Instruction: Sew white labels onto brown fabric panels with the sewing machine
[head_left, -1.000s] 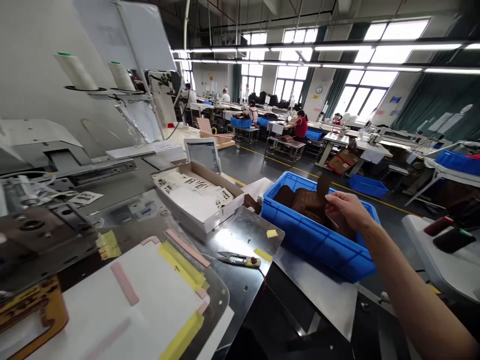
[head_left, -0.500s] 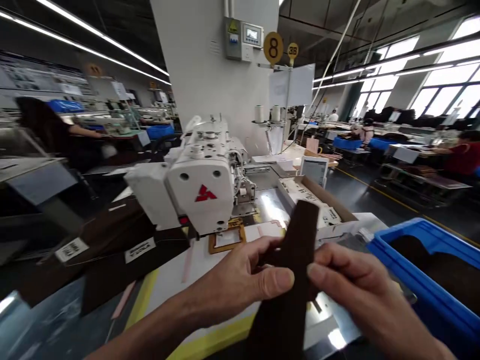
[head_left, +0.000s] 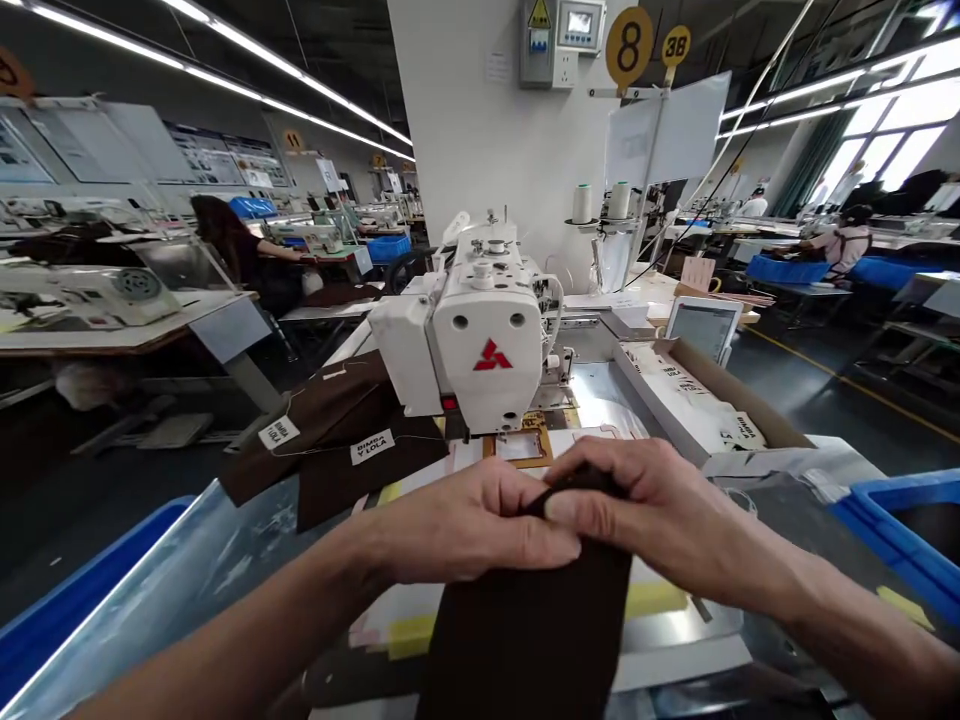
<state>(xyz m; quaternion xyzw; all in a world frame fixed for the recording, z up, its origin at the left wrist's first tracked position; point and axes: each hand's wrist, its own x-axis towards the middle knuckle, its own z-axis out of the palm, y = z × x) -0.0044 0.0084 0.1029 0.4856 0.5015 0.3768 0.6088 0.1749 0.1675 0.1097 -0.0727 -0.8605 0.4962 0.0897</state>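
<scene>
Both my hands grip one dark brown fabric piece in front of me, above the worktable. My left hand pinches its top edge from the left with the thumb pressed on it. My right hand closes over the same edge from the right, fingertips meeting the left thumb. The piece hangs down from my fingers toward the bottom of the view. Just behind my hands stands a white sewing machine with a red logo, over a brown-framed clamp.
Brown pieces with white labels lie left of the machine. A cardboard box of white labels and a small screen sit to the right. Blue bins are at the right edge and lower left. Other people work at distant tables.
My view turned left from the blue bin to the machine. The brown piece came out of the bin in my right hand, my left hand joined it, and both now pinch its top edge.
</scene>
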